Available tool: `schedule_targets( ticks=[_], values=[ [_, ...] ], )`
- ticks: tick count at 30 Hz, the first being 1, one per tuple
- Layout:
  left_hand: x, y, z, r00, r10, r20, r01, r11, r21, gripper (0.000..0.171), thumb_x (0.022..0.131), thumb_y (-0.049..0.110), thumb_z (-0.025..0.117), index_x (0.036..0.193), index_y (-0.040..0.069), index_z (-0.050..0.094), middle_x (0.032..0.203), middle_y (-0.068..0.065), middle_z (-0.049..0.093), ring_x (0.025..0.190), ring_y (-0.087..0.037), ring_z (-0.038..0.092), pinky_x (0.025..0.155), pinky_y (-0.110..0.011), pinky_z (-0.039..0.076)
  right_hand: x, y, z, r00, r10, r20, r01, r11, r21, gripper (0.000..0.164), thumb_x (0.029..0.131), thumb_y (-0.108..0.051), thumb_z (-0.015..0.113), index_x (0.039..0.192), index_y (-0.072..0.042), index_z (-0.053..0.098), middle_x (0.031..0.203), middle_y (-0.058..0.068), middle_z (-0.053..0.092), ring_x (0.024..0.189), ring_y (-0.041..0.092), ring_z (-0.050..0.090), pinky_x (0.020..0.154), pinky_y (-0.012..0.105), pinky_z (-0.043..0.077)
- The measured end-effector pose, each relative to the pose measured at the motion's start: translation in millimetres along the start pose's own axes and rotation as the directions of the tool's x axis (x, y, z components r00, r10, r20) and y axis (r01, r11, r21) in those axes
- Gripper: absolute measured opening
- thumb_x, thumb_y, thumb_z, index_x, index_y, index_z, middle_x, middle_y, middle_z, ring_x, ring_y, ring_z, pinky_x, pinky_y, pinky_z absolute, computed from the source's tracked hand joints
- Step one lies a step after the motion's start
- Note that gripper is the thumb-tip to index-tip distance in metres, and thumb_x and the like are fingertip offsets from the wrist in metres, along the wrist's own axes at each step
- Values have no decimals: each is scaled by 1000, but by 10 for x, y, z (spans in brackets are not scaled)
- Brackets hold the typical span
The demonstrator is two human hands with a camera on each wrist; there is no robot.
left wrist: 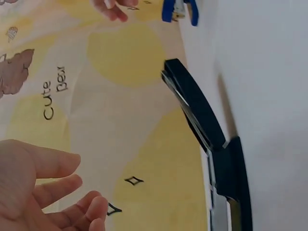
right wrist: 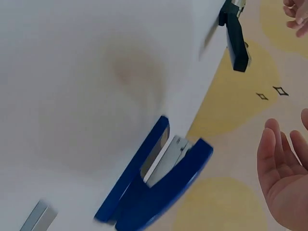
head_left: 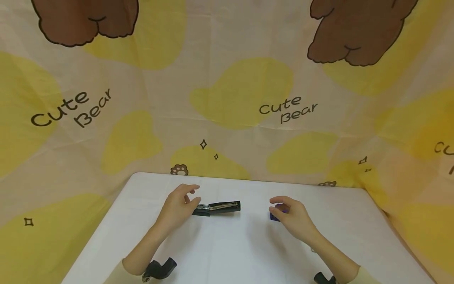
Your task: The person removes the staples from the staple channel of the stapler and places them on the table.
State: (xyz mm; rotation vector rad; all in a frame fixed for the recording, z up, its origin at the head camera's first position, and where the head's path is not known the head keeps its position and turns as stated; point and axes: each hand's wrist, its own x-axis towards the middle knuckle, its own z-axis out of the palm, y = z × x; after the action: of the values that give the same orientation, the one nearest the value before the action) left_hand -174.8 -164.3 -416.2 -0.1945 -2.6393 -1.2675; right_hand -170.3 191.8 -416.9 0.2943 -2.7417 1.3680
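A black stapler (head_left: 225,207), swung wide open, lies on the white table with its metal channel showing. Over its left end hovers my left hand (head_left: 179,205), fingers loosely bent and nothing between them; it hides part of the stapler in the head view. The left wrist view has the stapler's raised black arm (left wrist: 197,103) to the right of the hand. On the other side, my right hand (head_left: 296,219) is held above a small blue stapler (head_left: 274,217), partly covering it. In the right wrist view the blue stapler (right wrist: 166,195) has parted arms, apart from the relaxed, empty fingers.
A silvery strip, resembling staples (right wrist: 38,216), lies on the table near the blue stapler. Behind the white table (head_left: 227,252) hangs a yellow and beige cloth (head_left: 220,138) with bear prints. Black bands (head_left: 159,270) sit at the wrists.
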Motion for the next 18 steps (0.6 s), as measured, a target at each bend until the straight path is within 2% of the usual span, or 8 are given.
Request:
schedule_targets(
  ticks=[6,9,13,16,18],
  values=[
    [-3,213,84,997,66,-46,-70,993,-90,38,96,11,74,133,8,69,105,-3,65,80,-19,52,54,-28,45,-137,111,-245,999,-21,-41,19,999,-42,27,97,-14,76,122,-7,72,102,7,76,83,21,70,67,28,54],
    [1,316,155,993,105,-53,-110,987,-120,37,95,10,75,132,9,70,107,0,66,88,-21,55,64,-31,48,-199,186,-359,997,-39,-65,34,996,-83,26,96,-15,77,121,-8,73,105,7,75,80,18,68,67,28,55],
    [13,453,277,985,164,-52,-171,970,-172,36,95,9,75,131,9,71,113,2,68,97,-24,59,84,-41,49,-265,315,-500,994,-73,-84,59,986,-159,29,96,-17,77,123,-8,72,113,8,75,92,22,70,76,29,56],
    [15,541,380,979,200,-38,-204,957,-206,36,95,10,75,131,9,70,118,2,68,101,-21,60,90,-46,48,-299,422,-584,993,-74,-93,53,975,-214,33,96,-20,77,127,-8,71,120,10,74,105,29,68,86,36,57],
    [14,589,456,976,214,-25,-215,953,-216,37,96,11,75,133,10,70,121,2,67,103,-18,60,90,-45,49,-318,489,-624,995,-55,-87,34,973,-230,37,97,-22,77,130,-7,69,125,13,72,111,33,67,91,45,56]
  ],
)
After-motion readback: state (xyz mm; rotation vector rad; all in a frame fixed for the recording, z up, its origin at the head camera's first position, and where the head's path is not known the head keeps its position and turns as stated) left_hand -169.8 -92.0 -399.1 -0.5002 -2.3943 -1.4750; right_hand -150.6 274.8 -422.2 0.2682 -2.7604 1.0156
